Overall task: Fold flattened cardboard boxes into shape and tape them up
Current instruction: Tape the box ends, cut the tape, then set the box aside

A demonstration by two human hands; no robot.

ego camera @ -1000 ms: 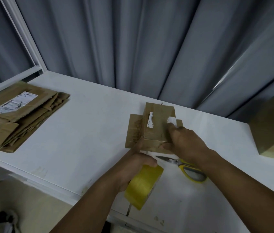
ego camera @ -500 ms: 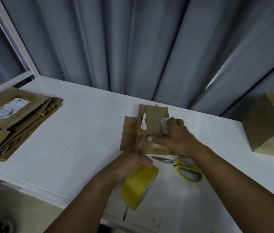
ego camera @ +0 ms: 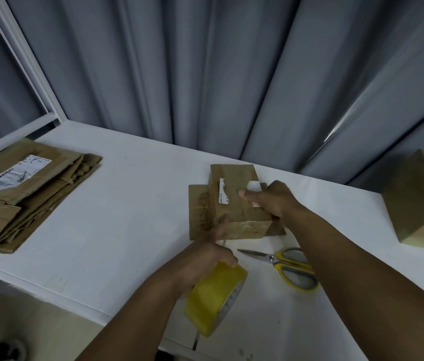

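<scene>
A small brown cardboard box stands on the white table, with flaps spread flat to its left and right. My right hand grips the box from the right, its thumb pressed on the top near a white label. My left hand holds a yellow tape roll just in front of the box, its thumb reaching up to the box's near left corner. A thin strip of tape seems to run from the roll up to the box's front face.
Yellow-handled scissors lie on the table just right of the roll, under my right forearm. A stack of flattened cardboard boxes sits at the far left. Assembled boxes stand at the right edge. Grey curtains hang behind.
My right thumb has slid further onto the box top, toward the label. The left hand and roll stay just in front of the box. The view has shifted a little.
</scene>
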